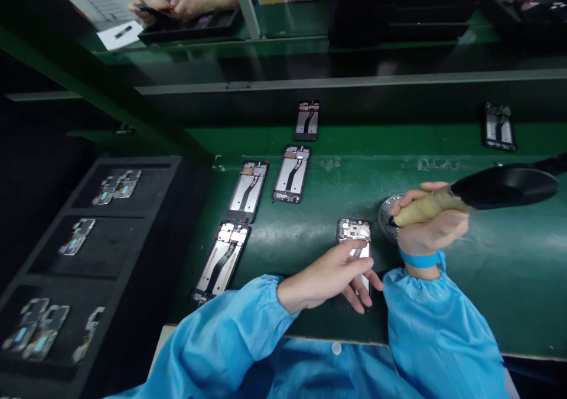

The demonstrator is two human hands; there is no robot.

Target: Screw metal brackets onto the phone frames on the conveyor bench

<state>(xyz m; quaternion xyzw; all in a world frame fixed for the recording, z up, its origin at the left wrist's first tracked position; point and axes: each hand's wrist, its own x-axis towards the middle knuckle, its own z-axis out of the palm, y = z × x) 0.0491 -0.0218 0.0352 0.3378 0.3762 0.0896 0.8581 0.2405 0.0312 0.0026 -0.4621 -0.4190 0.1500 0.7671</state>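
In front of me an opened phone (354,232) lies on the green bench, its circuit board showing at the top end. My left hand (341,272) is over its lower part, fingers spread, hiding much of it; whether they press on it I cannot tell. A black electric screwdriver (505,186) with yellow wrapping at its front end is gripped by my right hand (427,227). Its tip points down to the left, over a round metal dish (386,219) partly covered by that hand. A blue band circles the right wrist.
Several opened phones (292,174) lie left of centre, and another phone (499,127) is at the far right. On the left, a black divided tray (159,189) holds circuit boards (77,237). Beyond the ledge, a person's hands (181,6) hold a dark object over another tray.
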